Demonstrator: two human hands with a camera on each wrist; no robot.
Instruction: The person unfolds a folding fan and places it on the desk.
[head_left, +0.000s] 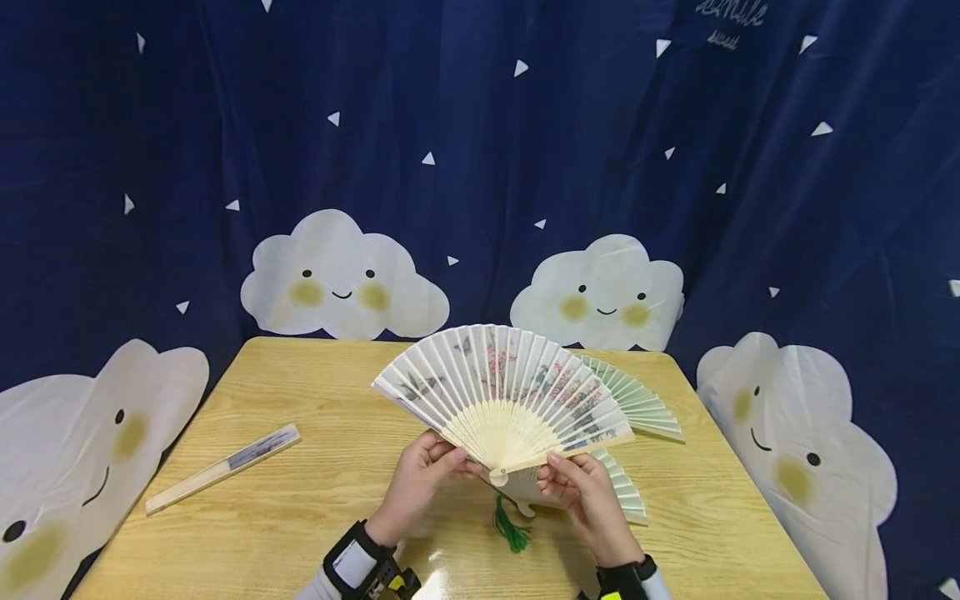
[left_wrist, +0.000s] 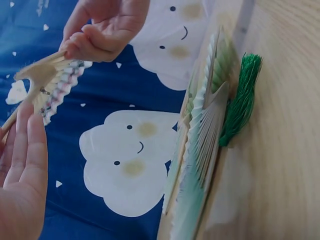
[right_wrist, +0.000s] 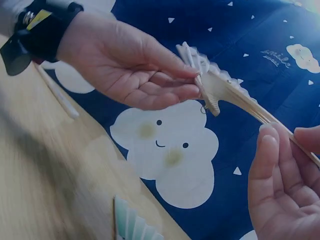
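A spread white folding fan, printed with pink flowers and butterflies, is held up above the table. My left hand pinches its left edge stick between thumb and fingers. At the other side, my right hand grips the right edge stick, thumb on top. The pivot end of the pale ribs points down toward me. Behind and below it, pale green fans lie spread on the table, partly hidden by the white fan and right hand. A green tassel lies between my wrists; the left wrist view shows it beside a spread fan.
A folded fan with a grey printed strip lies at the left of the wooden table. Behind stands a dark blue curtain with white triangles. Smiling cloud cutouts hang around the table's back and sides.
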